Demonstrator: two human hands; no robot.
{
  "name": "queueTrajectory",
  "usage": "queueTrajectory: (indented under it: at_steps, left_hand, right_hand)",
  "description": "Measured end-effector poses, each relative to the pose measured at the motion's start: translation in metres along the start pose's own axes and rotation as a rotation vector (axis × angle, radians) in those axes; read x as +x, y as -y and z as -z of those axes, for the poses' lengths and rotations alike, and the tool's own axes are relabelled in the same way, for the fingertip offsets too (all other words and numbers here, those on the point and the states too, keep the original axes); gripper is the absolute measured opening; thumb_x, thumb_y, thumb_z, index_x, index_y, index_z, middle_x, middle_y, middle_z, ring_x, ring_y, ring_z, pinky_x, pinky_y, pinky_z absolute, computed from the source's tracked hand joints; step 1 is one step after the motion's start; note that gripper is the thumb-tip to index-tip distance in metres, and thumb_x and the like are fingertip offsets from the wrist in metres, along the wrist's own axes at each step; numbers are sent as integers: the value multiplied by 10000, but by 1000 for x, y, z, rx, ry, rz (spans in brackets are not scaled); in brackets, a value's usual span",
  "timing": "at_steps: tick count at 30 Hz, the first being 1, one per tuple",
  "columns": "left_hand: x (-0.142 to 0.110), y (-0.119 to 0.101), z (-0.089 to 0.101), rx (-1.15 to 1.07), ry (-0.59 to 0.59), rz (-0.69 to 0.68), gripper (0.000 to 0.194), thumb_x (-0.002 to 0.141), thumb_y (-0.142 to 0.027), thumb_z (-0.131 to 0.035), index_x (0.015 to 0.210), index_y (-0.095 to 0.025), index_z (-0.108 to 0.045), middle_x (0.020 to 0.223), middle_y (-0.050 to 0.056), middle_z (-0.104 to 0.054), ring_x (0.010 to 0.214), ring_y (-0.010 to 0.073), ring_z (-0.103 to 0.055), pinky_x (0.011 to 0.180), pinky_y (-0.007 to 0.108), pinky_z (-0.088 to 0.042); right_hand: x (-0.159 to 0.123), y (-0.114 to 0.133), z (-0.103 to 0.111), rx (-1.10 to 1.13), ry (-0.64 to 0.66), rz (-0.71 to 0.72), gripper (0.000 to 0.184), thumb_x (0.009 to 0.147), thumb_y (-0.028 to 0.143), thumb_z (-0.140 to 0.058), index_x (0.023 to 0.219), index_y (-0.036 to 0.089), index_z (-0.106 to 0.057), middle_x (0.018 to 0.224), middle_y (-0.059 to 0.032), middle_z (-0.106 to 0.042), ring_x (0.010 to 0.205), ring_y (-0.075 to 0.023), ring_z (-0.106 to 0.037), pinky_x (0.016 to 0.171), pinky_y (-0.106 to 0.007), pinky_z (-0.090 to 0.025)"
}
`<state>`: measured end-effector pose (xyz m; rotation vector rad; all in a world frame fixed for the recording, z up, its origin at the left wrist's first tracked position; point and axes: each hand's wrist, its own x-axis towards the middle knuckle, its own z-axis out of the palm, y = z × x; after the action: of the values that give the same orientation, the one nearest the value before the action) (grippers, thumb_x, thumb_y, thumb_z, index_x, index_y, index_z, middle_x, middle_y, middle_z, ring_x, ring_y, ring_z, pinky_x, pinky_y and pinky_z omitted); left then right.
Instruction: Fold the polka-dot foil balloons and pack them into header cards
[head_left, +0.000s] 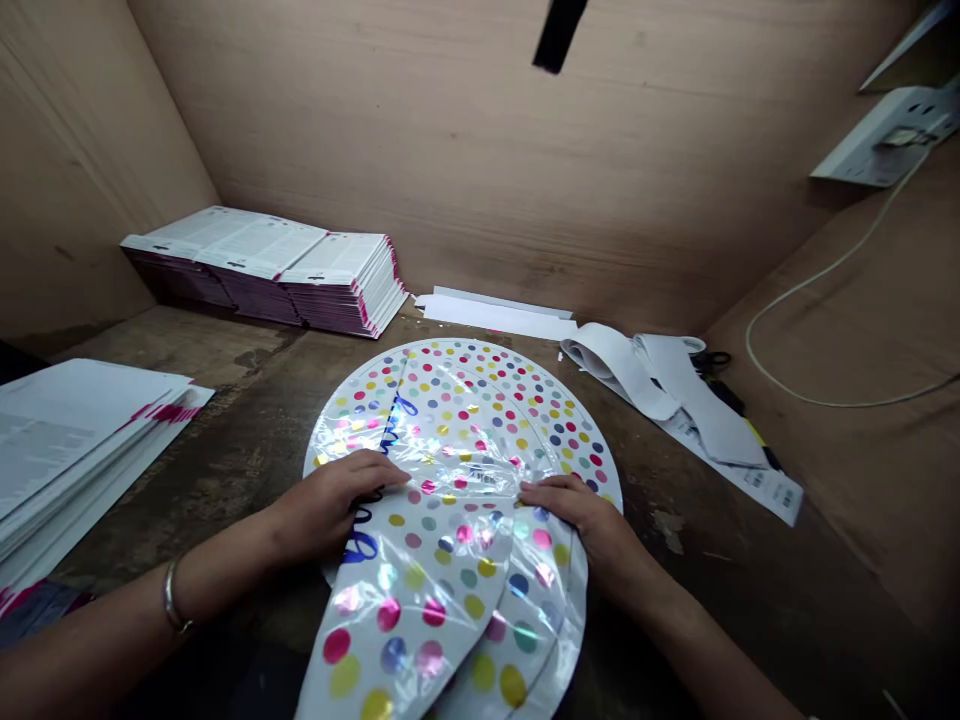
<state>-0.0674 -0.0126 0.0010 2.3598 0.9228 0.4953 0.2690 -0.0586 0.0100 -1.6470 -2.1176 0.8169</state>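
Note:
A shiny polka-dot foil sheet, which looks like a flat, deflated foil balloon, lies folded in front of me. Blue lettering runs down its left edge, and a small barcode shows near the middle. Beneath it rests a round polka-dot piece on the table. My left hand is closed on the sheet's left side, thumb hidden, fingers over the lettering. On the opposite side, my right hand grips the right edge with fingertips near the barcode. The sheet's near end reaches past the bottom of the view.
Stacks of printed white cards stand at the back left; another card pile lies nearer left. At right are a curled strip of white labels, black-handled scissors and a cable from a wall socket. Wooden walls enclose the table.

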Motion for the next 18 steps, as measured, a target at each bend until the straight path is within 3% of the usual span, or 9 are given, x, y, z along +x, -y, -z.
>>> queueTrajectory:
  at_steps: [5, 8, 10, 12, 15, 18]
  left_hand:
    - [14, 6, -4, 83, -197, 292, 236, 890, -240, -397, 859, -189, -626, 848, 46, -648, 811, 185, -588, 738, 294, -446]
    - [23, 2, -9, 142, -255, 419, 281, 906, -291, -379, 716, -185, -556, 751, 40, -620, 715, 184, -564, 656, 285, -413]
    - [25, 1, -11, 146, -291, 455, 232, 901, -310, -404, 736, -194, -520, 724, 27, -611, 696, 183, -560, 636, 282, -394]
    - [25, 0, -13, 96, -335, 483, 105, 889, -293, -432, 884, -208, -493, 702, 0, -609, 684, 182, -567, 627, 278, -386]
    - [22, -2, -15, 50, -367, 508, 195, 873, -244, -455, 1065, -223, -426, 670, -37, -599, 665, 176, -571, 628, 273, -385]
    - [18, -4, -15, 112, -347, 487, 138, 882, -232, -442, 999, -238, -514, 737, -16, -614, 717, 176, -575, 655, 275, -395]
  right_hand:
    - [19, -1, 4, 119, -80, -170, 252, 836, 314, -446, 936, 221, -657, 909, -23, -694, 872, -208, -634, 760, -299, -486]
    - [32, -3, 5, -20, -149, -272, 289, 856, 418, -407, 816, 212, -607, 789, -21, -684, 762, -208, -623, 646, -279, -447]
    - [40, -4, 3, -157, -166, -312, 323, 861, 452, -388, 721, 216, -557, 714, -27, -662, 703, -207, -606, 600, -278, -410]
    - [45, -3, 1, -289, -181, -330, 334, 874, 446, -361, 667, 221, -496, 671, -36, -638, 665, -207, -591, 580, -281, -383]
    - [50, 1, -4, -447, -198, -357, 306, 883, 415, -347, 656, 228, -433, 643, -42, -615, 630, -207, -575, 571, -287, -361]
    - [53, 5, -7, -490, -190, -368, 295, 892, 411, -333, 681, 230, -431, 651, -39, -616, 635, -206, -580, 570, -285, -357]
